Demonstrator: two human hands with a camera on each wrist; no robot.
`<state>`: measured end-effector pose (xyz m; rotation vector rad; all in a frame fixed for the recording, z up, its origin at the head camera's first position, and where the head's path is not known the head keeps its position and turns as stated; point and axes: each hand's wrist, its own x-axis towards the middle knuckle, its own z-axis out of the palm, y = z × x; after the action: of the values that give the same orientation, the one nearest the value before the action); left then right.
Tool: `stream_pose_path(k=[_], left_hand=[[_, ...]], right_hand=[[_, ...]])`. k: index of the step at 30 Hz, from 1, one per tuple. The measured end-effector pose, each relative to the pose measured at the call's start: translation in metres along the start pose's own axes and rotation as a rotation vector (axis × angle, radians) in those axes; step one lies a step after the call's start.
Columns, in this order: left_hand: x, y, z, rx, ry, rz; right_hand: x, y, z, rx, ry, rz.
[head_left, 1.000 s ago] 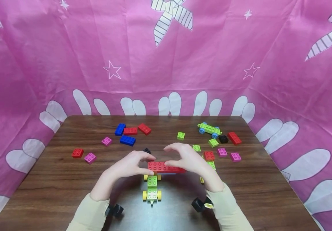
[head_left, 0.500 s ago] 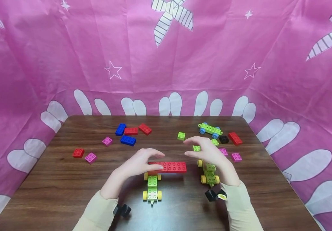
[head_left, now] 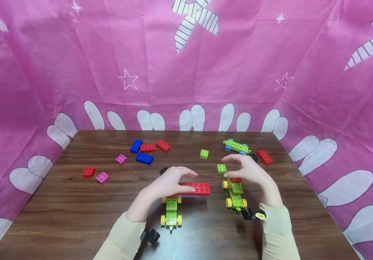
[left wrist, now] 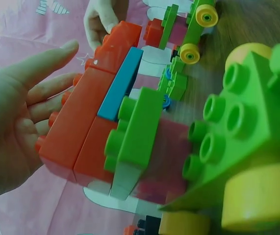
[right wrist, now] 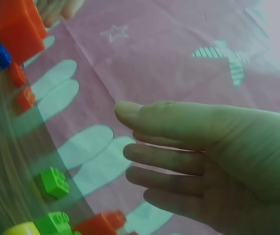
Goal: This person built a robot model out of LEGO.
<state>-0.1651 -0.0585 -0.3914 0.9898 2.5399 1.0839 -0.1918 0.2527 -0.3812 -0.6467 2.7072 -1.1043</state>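
Dark wood table [head_left: 76, 202] w/ scattered bricks. Left hand [head_left: 170, 182], fingers straight, presses long red brick [head_left: 197, 188] sitting on green wheeled car [head_left: 171, 211]. Right hand [head_left: 249, 169] hovers spread over 2nd green car [head_left: 235, 195], holding nothing. Risk: uneven pressure could tip the overhanging brick.

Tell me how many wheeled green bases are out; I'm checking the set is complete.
3. One near base under the long red bricks, one just below the right hand, and one blue-wheeled base at the far right. More could hide behind the hands.
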Motion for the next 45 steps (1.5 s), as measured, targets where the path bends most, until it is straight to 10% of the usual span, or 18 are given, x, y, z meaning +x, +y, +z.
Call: stream_pose_path(k=[33, 45], left_hand=[[0.016, 0.009, 0.014, 0.089, -0.090, -0.033], [0.015, 0.007, 0.013, 0.123, -0.102, -0.061]], right_hand=[[-0.010, 0.045, -0.009, -0.076, -0.181, 0.080], [-0.012, 0.046, -0.012, 0.053, -0.187, 0.156]])
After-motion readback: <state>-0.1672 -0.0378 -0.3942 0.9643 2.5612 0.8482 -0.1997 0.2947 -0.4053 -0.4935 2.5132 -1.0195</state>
